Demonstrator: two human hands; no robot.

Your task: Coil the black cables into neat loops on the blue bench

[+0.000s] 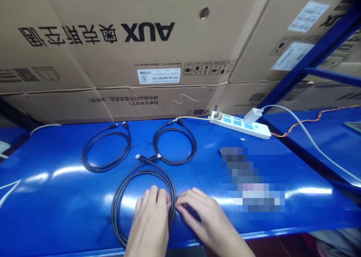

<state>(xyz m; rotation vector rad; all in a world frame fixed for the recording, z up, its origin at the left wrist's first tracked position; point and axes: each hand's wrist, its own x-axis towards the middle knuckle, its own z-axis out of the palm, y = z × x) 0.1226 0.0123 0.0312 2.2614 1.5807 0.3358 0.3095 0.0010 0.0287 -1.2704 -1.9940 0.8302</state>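
A coiled black cable (116,197) with two silver-tipped plugs lies on the blue tabletop (70,208) in front of me. My left hand (152,217) reaches over the coil, its fingers curled round the right side of the loops. Just right of it, my right hand (201,215) pinches thumb and fingertips together against the coil's outer edge. Whatever is in that pinch is too small or hidden to make out. Behind lie two more coiled black cables, one at the left (105,168) and one in the middle (175,162), with thin dark tie ends sticking out.
A white power strip (239,126) with a white charger (253,115) plugged in lies at the back right. A blurred-out object (251,182) rests to the right. Large cardboard boxes (118,61) stand behind the table, and a blue metal frame (307,58) rises on the right.
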